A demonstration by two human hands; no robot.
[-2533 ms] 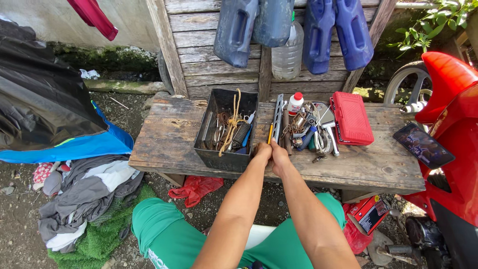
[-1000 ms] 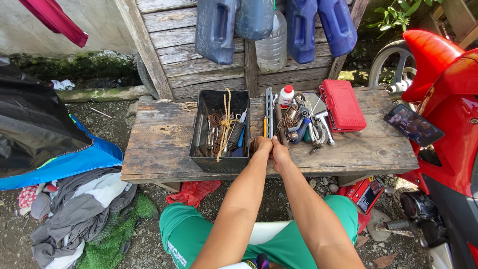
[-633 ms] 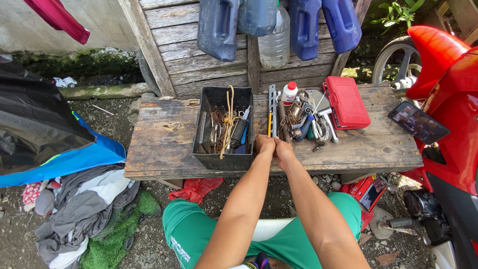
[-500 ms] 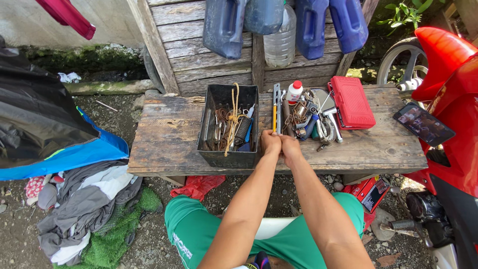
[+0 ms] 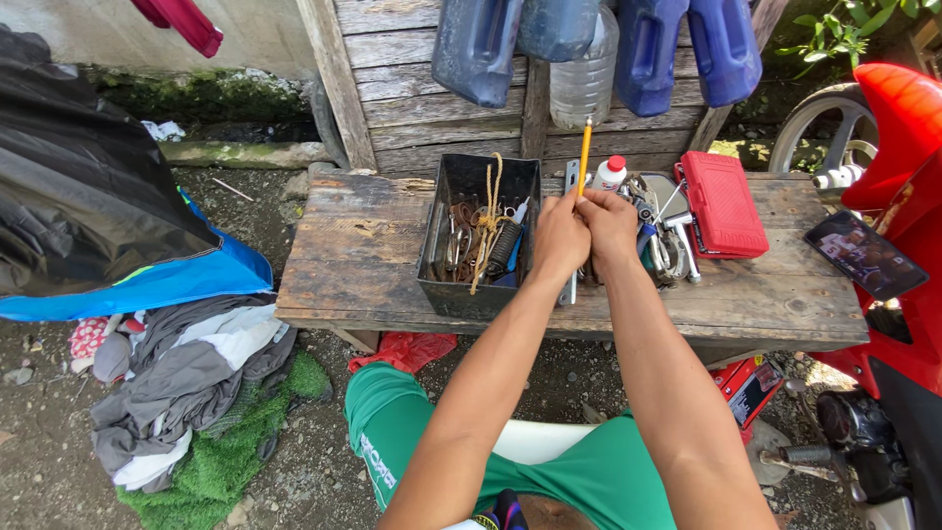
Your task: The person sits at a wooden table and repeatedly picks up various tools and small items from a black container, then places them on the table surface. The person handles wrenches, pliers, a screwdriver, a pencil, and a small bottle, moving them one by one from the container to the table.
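Both my hands meet over the worn wooden bench (image 5: 358, 250), gripping a thin yellow rod-like tool (image 5: 584, 155) that sticks upright above my fingers. My left hand (image 5: 557, 238) wraps its lower part next to the dark metal toolbox (image 5: 473, 294); my right hand (image 5: 610, 224) closes on it just to the right. The toolbox holds rope, pliers and other hand tools. Right of my hands lies a pile of loose metal tools (image 5: 662, 236), a small white bottle with a red cap (image 5: 610, 174) and a red plastic case (image 5: 723, 203).
A phone (image 5: 864, 255) lies at the bench's right end beside a red motorcycle (image 5: 898, 226). Blue jugs (image 5: 643, 49) and a clear bottle (image 5: 583, 79) hang on the plank wall behind. A black and blue tarp (image 5: 98, 216) and piled clothes (image 5: 186, 373) lie on the ground at left.
My hands stayed together by the toolbox, and the yellow tool now stands upright above them; earlier it was not raised. The camera view has shifted slightly.
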